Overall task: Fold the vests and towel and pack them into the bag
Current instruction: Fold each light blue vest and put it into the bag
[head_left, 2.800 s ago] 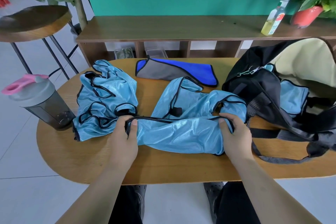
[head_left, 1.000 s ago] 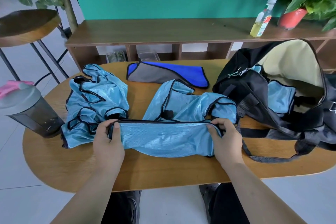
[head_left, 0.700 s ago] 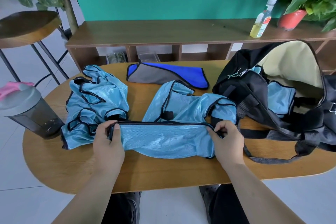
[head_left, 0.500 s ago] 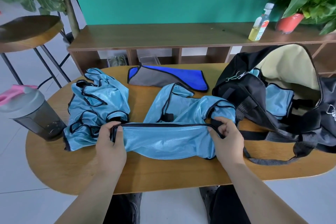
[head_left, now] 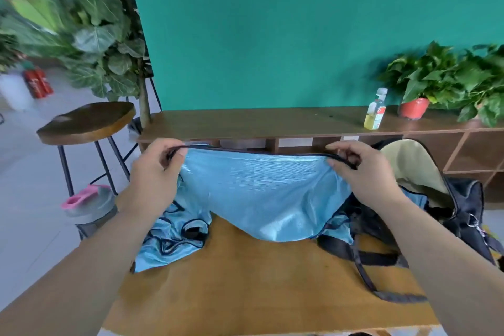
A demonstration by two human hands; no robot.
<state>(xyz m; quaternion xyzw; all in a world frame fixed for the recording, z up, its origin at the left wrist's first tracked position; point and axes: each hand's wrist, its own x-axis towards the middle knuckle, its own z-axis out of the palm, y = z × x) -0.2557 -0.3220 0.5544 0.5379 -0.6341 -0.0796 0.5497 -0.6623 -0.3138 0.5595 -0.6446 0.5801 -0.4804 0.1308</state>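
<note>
A light blue vest [head_left: 261, 194] with black trim hangs in the air above the wooden table [head_left: 259, 289]. My left hand [head_left: 156, 174] pinches its black-trimmed edge at one end, and my right hand [head_left: 360, 172] pinches the same edge at the other. The cloth sags between them down to the table. A second blue vest [head_left: 174, 237] lies crumpled on the table at the left, under my left forearm. The black bag [head_left: 463, 215] stands open at the right with a beige lining, and some blue cloth [head_left: 417, 196] shows inside. The raised vest hides the blue and grey towel.
A grey shaker bottle [head_left: 90, 207] with a pink lid stands at the table's left edge. Behind are a wooden shelf [head_left: 272, 123] with a yellow bottle [head_left: 375, 110] and a potted plant [head_left: 414, 101], and a round stool [head_left: 87, 123] at the left.
Both hands have lifted the vest off the table and hold it spread in the air. The camera has tilted up, so the wall fills the top.
</note>
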